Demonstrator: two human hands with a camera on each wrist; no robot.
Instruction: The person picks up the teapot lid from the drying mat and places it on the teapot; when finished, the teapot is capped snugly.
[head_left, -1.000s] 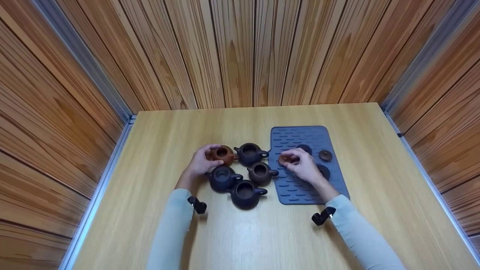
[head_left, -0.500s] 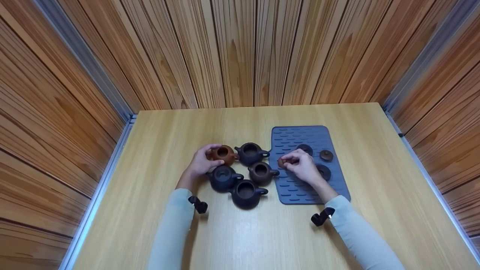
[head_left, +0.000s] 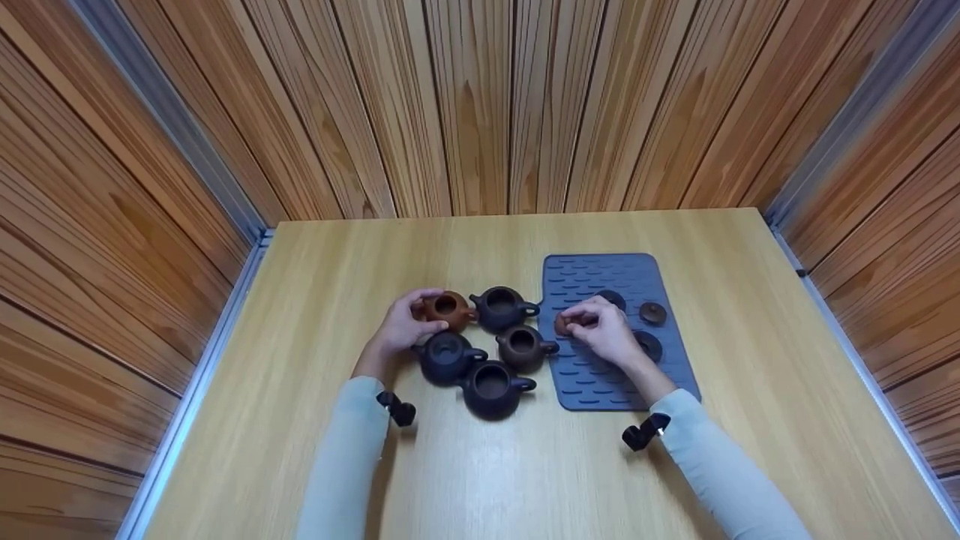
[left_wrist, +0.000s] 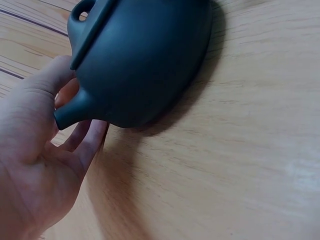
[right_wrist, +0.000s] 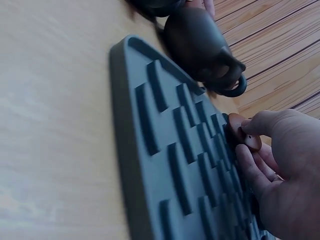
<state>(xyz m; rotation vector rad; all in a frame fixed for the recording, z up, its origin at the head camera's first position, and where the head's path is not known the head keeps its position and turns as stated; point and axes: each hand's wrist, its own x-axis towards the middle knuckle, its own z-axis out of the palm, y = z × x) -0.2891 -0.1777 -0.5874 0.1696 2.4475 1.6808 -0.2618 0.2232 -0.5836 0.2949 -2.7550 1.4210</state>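
My left hand [head_left: 401,326] grips a small reddish-brown teapot [head_left: 459,315] by its left side, thumb in front and fingers behind. That teapot has an uncovered mouth; in the left wrist view it is mostly hidden behind a dark lidded teapot [left_wrist: 145,55]. My right hand [head_left: 609,336] pinches a reddish-brown teapot lid [right_wrist: 235,124] by thumb and fingers. The lid is tilted on edge at the left part of a grey ridged mat [head_left: 600,271]; whether it touches the mat I cannot tell. Dark round lids [head_left: 652,313] lie around this hand.
Close to the left hand are a black uncovered teapot [head_left: 501,321], a dark brown uncovered teapot [head_left: 517,361] and a black uncovered teapot [head_left: 491,406] in front. The brown one's handle reaches the mat's left edge. Wood-panelled walls [head_left: 480,105] surround the table [head_left: 480,480].
The reddish-brown lid has shifted slightly left and tilted more on edge in my right hand. My left hand and the teapots have stayed in place.
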